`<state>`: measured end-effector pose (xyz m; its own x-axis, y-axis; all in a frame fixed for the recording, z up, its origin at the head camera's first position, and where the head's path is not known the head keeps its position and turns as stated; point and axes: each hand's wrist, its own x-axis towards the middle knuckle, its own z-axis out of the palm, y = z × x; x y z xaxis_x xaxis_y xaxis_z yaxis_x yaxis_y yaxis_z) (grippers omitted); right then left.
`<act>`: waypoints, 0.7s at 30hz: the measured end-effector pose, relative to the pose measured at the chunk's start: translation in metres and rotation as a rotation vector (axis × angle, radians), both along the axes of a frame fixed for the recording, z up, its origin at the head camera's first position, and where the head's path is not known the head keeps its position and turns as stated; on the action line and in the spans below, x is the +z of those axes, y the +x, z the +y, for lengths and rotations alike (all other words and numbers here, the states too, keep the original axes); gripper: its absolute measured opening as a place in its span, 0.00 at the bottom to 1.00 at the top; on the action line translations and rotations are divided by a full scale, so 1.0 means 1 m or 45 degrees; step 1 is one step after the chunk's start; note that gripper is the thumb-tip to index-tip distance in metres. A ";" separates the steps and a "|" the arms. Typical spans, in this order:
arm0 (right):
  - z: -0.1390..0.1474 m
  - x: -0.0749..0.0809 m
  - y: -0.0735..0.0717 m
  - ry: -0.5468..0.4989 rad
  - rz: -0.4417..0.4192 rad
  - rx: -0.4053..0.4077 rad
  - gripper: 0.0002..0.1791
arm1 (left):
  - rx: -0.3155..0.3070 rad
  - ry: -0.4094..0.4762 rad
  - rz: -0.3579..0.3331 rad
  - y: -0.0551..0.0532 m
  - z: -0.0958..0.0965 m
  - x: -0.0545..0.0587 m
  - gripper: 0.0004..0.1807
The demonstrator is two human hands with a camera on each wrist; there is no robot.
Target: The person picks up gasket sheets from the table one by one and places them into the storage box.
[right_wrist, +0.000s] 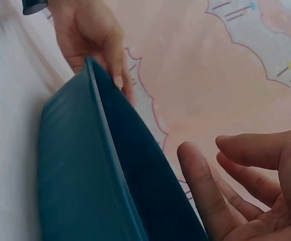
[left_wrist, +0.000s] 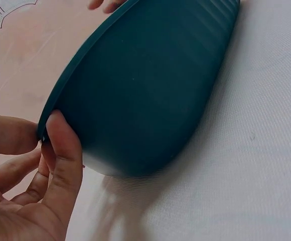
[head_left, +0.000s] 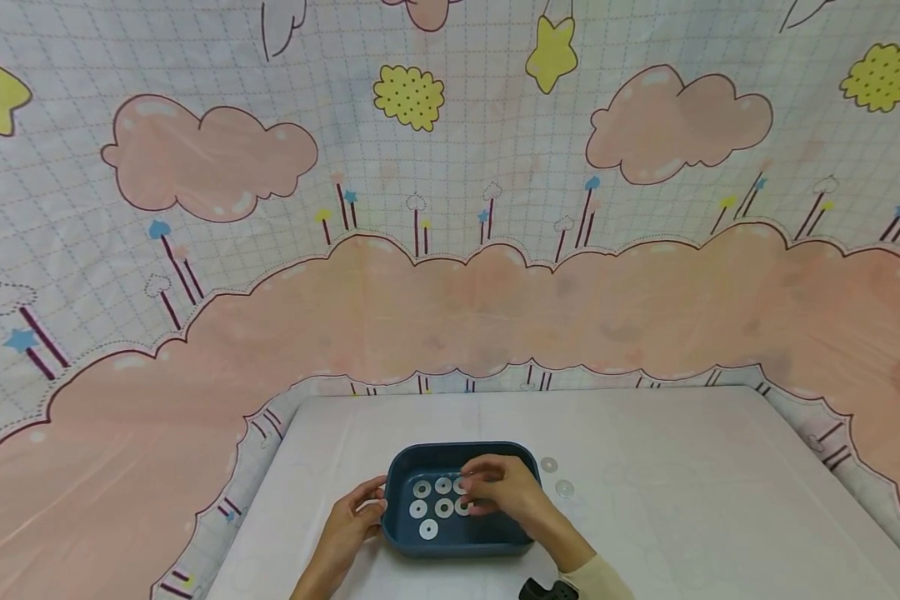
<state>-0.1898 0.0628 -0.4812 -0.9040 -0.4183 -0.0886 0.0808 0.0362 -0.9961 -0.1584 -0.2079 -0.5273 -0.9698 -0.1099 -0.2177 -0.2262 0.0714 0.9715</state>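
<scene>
A dark blue rectangular tray (head_left: 487, 546) with rounded corners sits on the white tabletop in the head view. Inside lie several flat, pale, washer-like rings (head_left: 423, 531), loosely set in rows in its left and middle part. My left hand (head_left: 345, 521) pinches the tray's left rim; in the left wrist view the thumb and fingers of the left hand (left_wrist: 35, 188) grip that rim. Over the tray's right half hovers my right hand (head_left: 506, 492), partly covering two rings. The right wrist view shows the right hand (right_wrist: 256, 186) with thumb and fingers apart, nothing seen between them.
Two more pale rings, a far one (head_left: 543, 465) and a nearer one (head_left: 558, 489), lie on the table (head_left: 682, 500) just right of the tray. A black device (head_left: 547, 590) is at the right wrist. Behind stands a cloth (head_left: 465, 317) printed with clouds and stars.
</scene>
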 end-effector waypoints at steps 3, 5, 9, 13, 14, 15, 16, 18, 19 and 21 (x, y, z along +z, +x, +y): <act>0.007 0.002 0.002 -0.010 0.006 -0.009 0.15 | 0.005 -0.004 -0.003 0.000 0.000 0.000 0.24; 0.013 0.003 0.002 -0.013 0.005 -0.021 0.16 | 0.008 -0.009 -0.003 -0.001 0.000 0.000 0.24; 0.024 0.006 0.003 -0.029 0.015 -0.059 0.17 | 0.015 -0.002 0.021 0.000 0.001 0.001 0.25; 0.036 0.010 0.003 -0.048 0.033 -0.099 0.19 | 0.031 0.011 0.028 0.001 0.002 0.002 0.25; 0.039 0.010 0.003 -0.047 0.038 -0.106 0.20 | 0.032 0.011 0.028 0.001 0.002 0.002 0.25; 0.042 0.011 0.003 -0.046 0.042 -0.112 0.21 | 0.032 0.012 0.026 0.001 0.002 0.002 0.25; 0.045 0.011 0.003 -0.041 0.047 -0.120 0.21 | 0.033 0.012 0.023 0.001 0.002 0.002 0.25; 0.052 0.011 0.002 -0.025 0.051 -0.140 0.21 | 0.030 0.013 0.018 0.000 0.002 0.002 0.25; 0.055 0.011 0.002 -0.016 0.057 -0.150 0.21 | 0.030 0.015 0.018 0.000 0.002 0.002 0.25; 0.062 0.010 0.001 0.004 0.066 -0.172 0.23 | 0.027 0.020 0.021 0.000 0.001 0.001 0.25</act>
<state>-0.1884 0.1250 -0.4709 -0.9556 -0.2919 -0.0410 0.0333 0.0314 -0.9990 -0.1588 -0.2065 -0.5265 -0.9707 -0.1271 -0.2037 -0.2115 0.0514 0.9760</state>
